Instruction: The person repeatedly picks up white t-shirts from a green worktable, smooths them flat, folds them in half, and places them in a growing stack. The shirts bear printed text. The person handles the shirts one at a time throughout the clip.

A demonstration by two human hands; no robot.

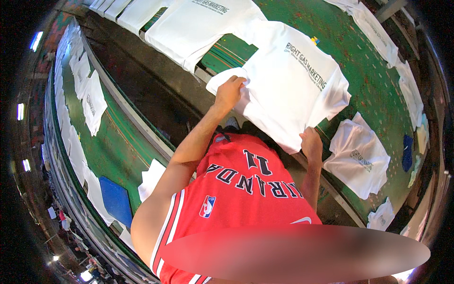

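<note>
A white T-shirt (283, 78) with dark lettering across its chest is stretched between my hands over the near edge of a long green table (345, 52). My left hand (230, 93) grips the cloth by the sleeve at its left side, fingers closed. At the lower right corner of the shirt, my right hand (311, 143) pinches the edge. Part of the shirt drapes past the table's edge toward me. To the right of my right hand lies another printed white shirt (358, 155), somewhat crumpled.
More white shirts (187, 28) are laid out along the table to the far left, and others line its far side. Behind my left arm runs a second green table (125, 130) with white shirts and a blue board (116, 201). A dark aisle (142, 71) separates the tables.
</note>
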